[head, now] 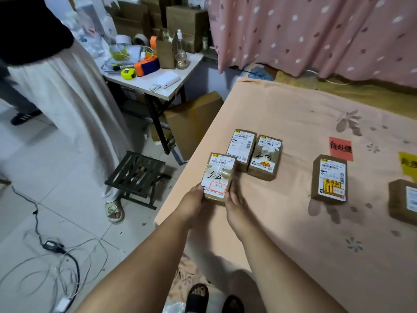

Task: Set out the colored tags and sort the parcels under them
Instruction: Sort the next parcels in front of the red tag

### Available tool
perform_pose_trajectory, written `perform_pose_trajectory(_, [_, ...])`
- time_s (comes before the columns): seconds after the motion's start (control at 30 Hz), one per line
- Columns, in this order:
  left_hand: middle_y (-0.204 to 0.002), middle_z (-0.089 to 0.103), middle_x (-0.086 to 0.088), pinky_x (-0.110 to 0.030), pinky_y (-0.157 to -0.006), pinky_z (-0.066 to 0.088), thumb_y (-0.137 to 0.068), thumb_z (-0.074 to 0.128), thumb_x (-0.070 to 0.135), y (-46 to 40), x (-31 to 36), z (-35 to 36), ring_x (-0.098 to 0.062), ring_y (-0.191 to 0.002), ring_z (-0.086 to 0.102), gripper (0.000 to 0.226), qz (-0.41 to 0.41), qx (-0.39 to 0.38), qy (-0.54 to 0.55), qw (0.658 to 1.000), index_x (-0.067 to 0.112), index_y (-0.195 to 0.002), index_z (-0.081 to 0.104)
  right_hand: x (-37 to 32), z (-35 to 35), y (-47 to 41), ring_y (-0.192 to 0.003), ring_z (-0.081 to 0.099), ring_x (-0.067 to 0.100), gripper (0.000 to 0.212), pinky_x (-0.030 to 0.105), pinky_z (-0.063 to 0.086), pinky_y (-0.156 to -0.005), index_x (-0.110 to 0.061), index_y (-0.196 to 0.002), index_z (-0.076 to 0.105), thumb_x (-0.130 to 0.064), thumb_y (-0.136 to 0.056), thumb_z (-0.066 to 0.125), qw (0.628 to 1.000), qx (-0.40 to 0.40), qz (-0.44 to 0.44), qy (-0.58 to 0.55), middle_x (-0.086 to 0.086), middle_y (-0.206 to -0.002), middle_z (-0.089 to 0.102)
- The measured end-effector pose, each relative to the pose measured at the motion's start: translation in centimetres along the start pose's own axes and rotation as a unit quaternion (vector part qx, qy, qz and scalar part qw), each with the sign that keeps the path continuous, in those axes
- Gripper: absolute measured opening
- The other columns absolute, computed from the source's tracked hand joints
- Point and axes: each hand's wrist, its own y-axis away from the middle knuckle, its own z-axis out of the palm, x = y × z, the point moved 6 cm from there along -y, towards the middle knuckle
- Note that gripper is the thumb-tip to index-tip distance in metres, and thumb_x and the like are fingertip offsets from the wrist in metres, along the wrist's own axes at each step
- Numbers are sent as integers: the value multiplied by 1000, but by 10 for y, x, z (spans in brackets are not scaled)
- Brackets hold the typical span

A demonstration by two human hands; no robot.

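Her left hand [194, 201] and right hand [234, 203] grip the near end of a brown parcel marked 3-4 [218, 178] at the near left of the peach bedsheet [293, 233]. Just beyond lie two more parcels [264, 157] side by side. To the right a fourth parcel [330, 180] sits below a red tag [341, 149]; a yellow tag [408, 164] lies farther right.
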Motion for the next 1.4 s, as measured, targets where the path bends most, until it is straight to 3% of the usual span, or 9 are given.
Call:
perform_pose_trajectory(0.1, [-112,69,4,-22,-77,39,-107,25,27,20,30,2,-12,-103,61,40,20,-3,61,998,24,-121,62,-37,-14,13,-142,28,7,51,25,19,-115,-49,-149,18,-55,-99,27,981,44,-6,-188,-13,-158,26])
perform_pose_trajectory(0.17, [-111,71,9,-28,-87,37,-106,28,31,29,53,-1,-9,-100,63,38,47,1,75,996,32,-119,63,-61,-25,15,-140,29,4,47,38,19,-120,-75,-132,14,-69,-88,28,971,52,-41,-231,-18,-157,26])
perform_pose_trajectory(0.23, [-113,72,13,-32,-96,34,-105,31,34,43,87,-2,-8,-102,64,37,89,-7,84,992,33,-126,61,-90,-44,17,-144,24,3,41,42,17,-122,-81,-122,19,-68,-85,31,952,62,-101,-283,-18,-158,25])
perform_pose_trajectory(0.53, [-126,68,-8,-39,-109,40,-105,37,26,140,249,16,-22,-123,60,38,296,-75,146,941,9,-130,59,-232,-169,90,-140,35,2,47,38,27,-118,-68,-138,22,-65,-91,29,890,132,-311,-306,-15,-156,30])
perform_pose_trajectory(0.83, [-129,66,0,-42,-110,39,-102,42,35,241,327,18,-15,-126,58,38,434,-75,114,891,17,-127,64,-295,-223,175,-141,31,-4,37,39,21,-122,-76,-124,31,-65,-89,33,852,145,-402,-302,-21,-152,38])
perform_pose_trajectory(1.03, [-135,62,3,-43,-114,35,-88,61,36,263,336,23,-16,-131,53,51,459,-108,93,877,11,-133,60,-284,-243,196,-121,39,-26,51,8,30,-109,-39,-148,30,-47,-98,25,858,182,-400,-266,-20,-144,46])
perform_pose_trajectory(1.17, [-127,67,5,-42,-114,35,-81,65,37,263,335,30,-14,-128,55,53,451,-125,96,879,17,-130,63,-278,-247,199,-136,36,-9,45,36,25,-120,-53,-141,33,-57,-97,27,851,188,-405,-277,-23,-146,44])
perform_pose_trajectory(1.33, [-122,70,5,-23,-93,53,-85,59,29,261,334,44,-9,-118,63,50,441,-145,102,880,18,-134,59,-266,-251,196,-140,35,2,82,43,21,-121,-44,-146,33,-84,-76,43,853,159,-406,-286,-15,-147,46])
perform_pose_trajectory(1.4, [-123,69,6,-22,-95,53,-92,55,24,258,334,51,-8,-117,63,45,439,-154,100,880,17,-136,57,-262,-254,195,-139,36,0,79,42,21,-121,-47,-145,34,-83,-75,44,853,170,-400,-290,-17,-146,47])
